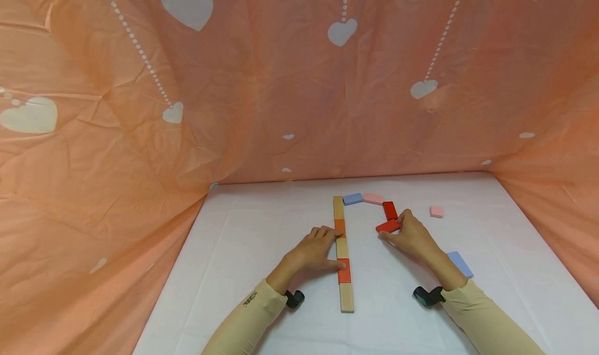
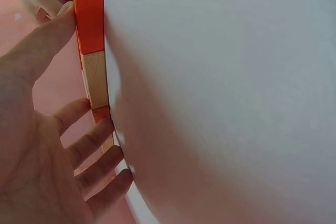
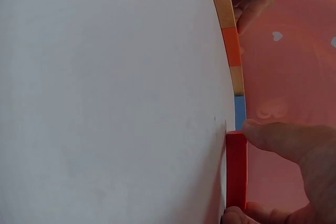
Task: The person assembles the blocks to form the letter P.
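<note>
Between thumb and fingers, my right hand [image 1: 415, 239] pinches a red block [image 1: 388, 226], its corner close to another red block [image 1: 390, 210] lying just beyond. In the right wrist view the held red block [image 3: 236, 169] has the thumb at one end and fingertips at the other. Alternating plain wood and orange blocks form a straight column; my left hand [image 1: 313, 251] rests along its left side. Its thumb touches the nearer orange block [image 1: 344, 277], and a fingertip reaches the farther orange block [image 1: 339, 225]. The left wrist view shows these fingers spread, lightly bent.
From the column's far end, a blue block [image 1: 353, 199] and a pink block [image 1: 373, 198] curve toward the red ones. A pink square [image 1: 437, 211] lies apart at right. Another blue block [image 1: 459, 264] is partly behind the right forearm. An orange curtain [image 1: 290, 110] borders the white table [image 1: 243, 220].
</note>
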A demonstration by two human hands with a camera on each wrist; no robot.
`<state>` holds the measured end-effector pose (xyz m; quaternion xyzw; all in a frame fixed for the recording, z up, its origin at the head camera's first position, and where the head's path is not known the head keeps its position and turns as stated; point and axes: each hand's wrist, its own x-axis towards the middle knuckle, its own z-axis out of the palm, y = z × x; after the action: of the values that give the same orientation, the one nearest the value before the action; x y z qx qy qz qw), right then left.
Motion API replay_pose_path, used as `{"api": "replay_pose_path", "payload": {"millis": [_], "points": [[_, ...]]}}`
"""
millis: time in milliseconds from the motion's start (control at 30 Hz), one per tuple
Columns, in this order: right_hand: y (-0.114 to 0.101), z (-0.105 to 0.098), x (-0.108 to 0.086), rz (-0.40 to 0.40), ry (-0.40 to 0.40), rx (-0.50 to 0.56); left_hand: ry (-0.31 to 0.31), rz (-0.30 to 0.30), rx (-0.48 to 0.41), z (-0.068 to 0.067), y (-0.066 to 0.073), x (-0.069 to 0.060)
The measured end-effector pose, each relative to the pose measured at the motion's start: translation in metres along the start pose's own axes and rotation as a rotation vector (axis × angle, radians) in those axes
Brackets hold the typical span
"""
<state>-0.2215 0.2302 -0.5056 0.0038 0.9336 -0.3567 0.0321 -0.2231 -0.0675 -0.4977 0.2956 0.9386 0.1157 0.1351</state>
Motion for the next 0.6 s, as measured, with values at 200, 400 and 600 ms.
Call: {"api": "replay_pose_path", "payload": {"millis": [200,400,600], "points": [[-0.003,-0.003,-0.001,-0.004,-0.008,-0.017,0.007,0.007,-0.013,0.0,-0.001,-0.001],[-0.001,-0.016,-0.006,-0.02,-0.008,-0.024,0.006,0.007,-0.018,-0.001,0.0,-0.001],[0.013,-0.037,-0.006,-0.099,0.056,-0.049,0.002,0.002,-0.013,-0.001,-0.001,-0.001]]}}
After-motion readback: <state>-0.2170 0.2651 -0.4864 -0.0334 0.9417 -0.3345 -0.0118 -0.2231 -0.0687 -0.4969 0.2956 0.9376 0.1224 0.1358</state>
